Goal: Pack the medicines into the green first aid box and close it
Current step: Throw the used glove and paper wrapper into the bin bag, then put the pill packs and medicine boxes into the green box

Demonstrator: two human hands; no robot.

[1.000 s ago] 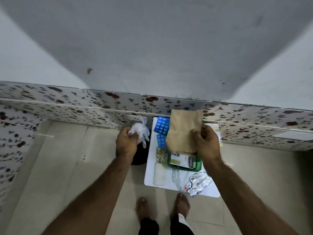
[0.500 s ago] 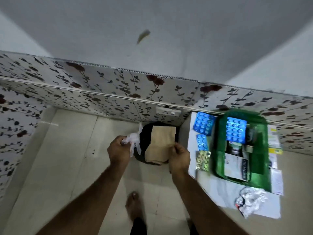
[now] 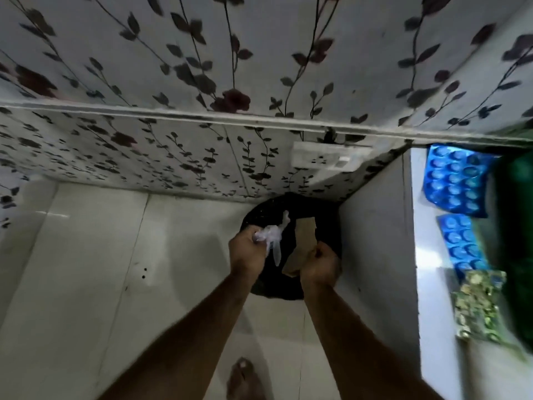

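Note:
My left hand (image 3: 247,254) grips a crumpled clear plastic wrapper (image 3: 272,235) and my right hand (image 3: 320,262) grips a brown paper bag (image 3: 301,244). Both hands hover over a black bin (image 3: 328,215) on the floor. At the far right, on a white table (image 3: 429,284), lie two blue blister packs (image 3: 455,181) (image 3: 461,241) and a greenish-gold blister strip (image 3: 478,306). The green first aid box (image 3: 519,241) is blurred and cut off by the right edge; its inside is hidden.
A floral-patterned wall (image 3: 202,82) runs behind the bin, with a white wall socket (image 3: 326,160) above it. Pale floor tiles (image 3: 101,269) spread to the left. A bare foot (image 3: 243,376) shows at the bottom. The table's side panel (image 3: 377,241) stands right of the bin.
The view swung left and down toward the bin. Both hands carried the plastic wrapper and paper bag from the table to over the black bin; the box slid to the right edge.

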